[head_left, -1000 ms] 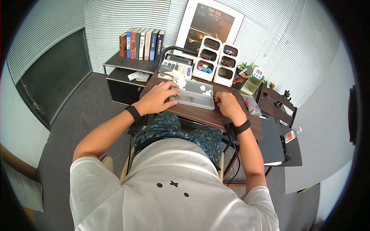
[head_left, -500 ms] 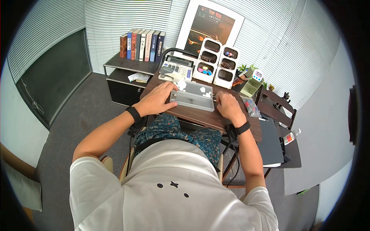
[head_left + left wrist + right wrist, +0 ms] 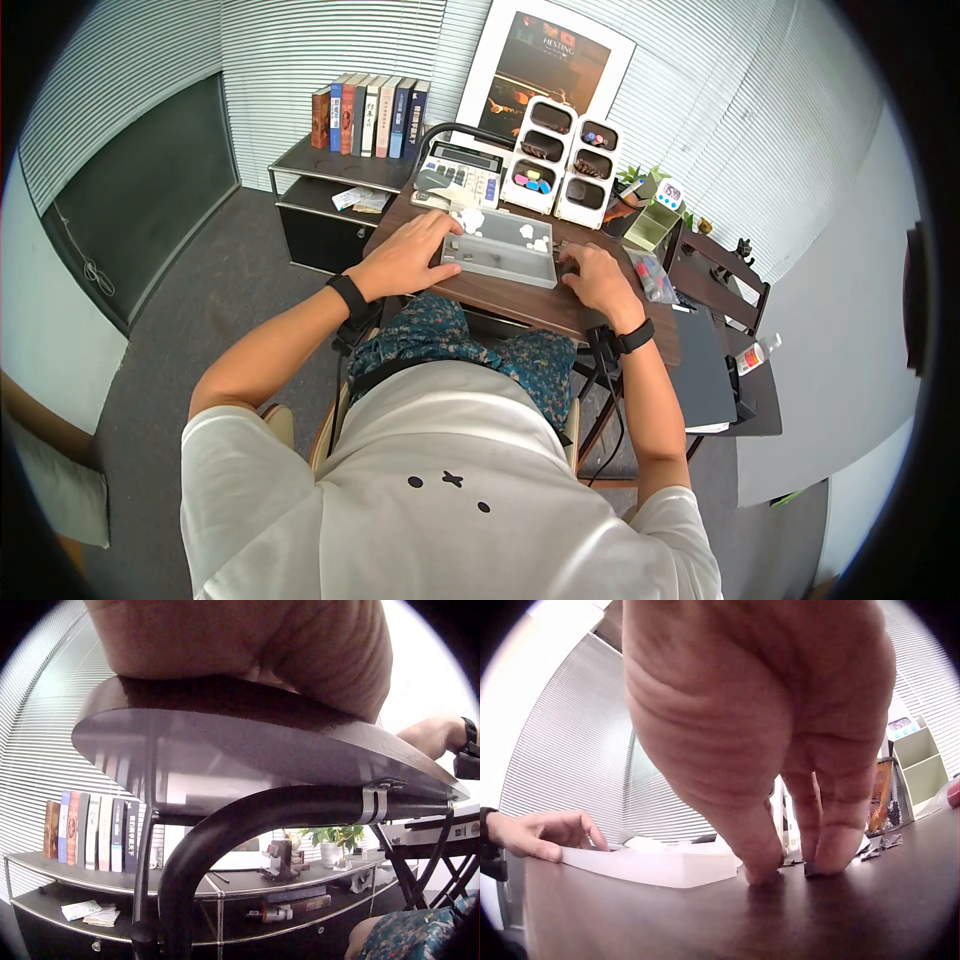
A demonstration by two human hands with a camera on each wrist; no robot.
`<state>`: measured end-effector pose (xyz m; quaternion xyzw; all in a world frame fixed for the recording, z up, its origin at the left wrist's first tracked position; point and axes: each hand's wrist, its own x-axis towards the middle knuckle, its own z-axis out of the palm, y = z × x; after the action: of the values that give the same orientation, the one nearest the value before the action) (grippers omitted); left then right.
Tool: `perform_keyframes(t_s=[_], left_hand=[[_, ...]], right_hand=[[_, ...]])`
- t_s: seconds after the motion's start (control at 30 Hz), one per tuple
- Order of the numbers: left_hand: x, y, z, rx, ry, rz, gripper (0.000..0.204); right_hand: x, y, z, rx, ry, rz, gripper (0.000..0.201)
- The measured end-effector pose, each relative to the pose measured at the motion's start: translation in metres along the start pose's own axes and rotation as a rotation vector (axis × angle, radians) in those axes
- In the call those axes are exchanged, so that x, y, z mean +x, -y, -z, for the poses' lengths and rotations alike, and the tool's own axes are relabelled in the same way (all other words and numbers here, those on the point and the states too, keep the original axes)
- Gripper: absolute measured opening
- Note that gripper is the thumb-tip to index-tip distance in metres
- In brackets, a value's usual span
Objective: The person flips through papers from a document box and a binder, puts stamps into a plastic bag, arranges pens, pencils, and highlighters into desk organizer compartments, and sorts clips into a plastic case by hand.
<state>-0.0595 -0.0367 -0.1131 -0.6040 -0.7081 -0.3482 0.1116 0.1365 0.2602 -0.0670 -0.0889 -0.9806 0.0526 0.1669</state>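
Note:
A long frosted plastic case (image 3: 500,268) with white patches on its back part lies on the brown desk. A small piece shows inside its left end. My left hand (image 3: 408,255) rests at that end, thumb at the near corner and extended fingers at the back. Beyond the case's right end, my right hand (image 3: 600,280) points down to the desktop. In the right wrist view its thumb and fingertips stand apart, and a small dark piece (image 3: 812,868) shows right at one fingertip. Several small dark, shiny pieces (image 3: 881,846) lie beyond the fingers.
A calculator (image 3: 462,178) and a white organizer with compartments (image 3: 560,150) stand behind the case. Right of my right hand lies a clear bag with coloured items (image 3: 652,278). A green holder (image 3: 655,218) and a small digital clock (image 3: 670,190) stand farther back.
My left fingers have drawn back from over the case to its left end. The right hand's thumb and fingers have spread apart near the case's right end.

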Motion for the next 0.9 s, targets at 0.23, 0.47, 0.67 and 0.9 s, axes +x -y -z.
perform_keyframes(t_s=[0.23,0.47,0.67,0.9], left_hand=[[0.0,0.002,-0.001,0.005,0.007,0.01,0.047],[0.0,0.002,-0.002,0.007,0.013,0.002,0.044],[0.0,0.004,-0.001,0.01,0.018,-0.007,0.042],[0.0,0.004,-0.001,0.031,-0.017,-0.048,0.041]], right_hand=[[0.009,-0.012,-0.009,-0.012,-0.064,0.074,0.007],[0.01,-0.019,-0.014,-0.104,-0.089,0.098,0.005],[0.008,-0.004,-0.002,-0.01,-0.087,0.122,0.006],[0.016,-0.005,-0.006,-0.091,-0.148,0.026,0.008]])
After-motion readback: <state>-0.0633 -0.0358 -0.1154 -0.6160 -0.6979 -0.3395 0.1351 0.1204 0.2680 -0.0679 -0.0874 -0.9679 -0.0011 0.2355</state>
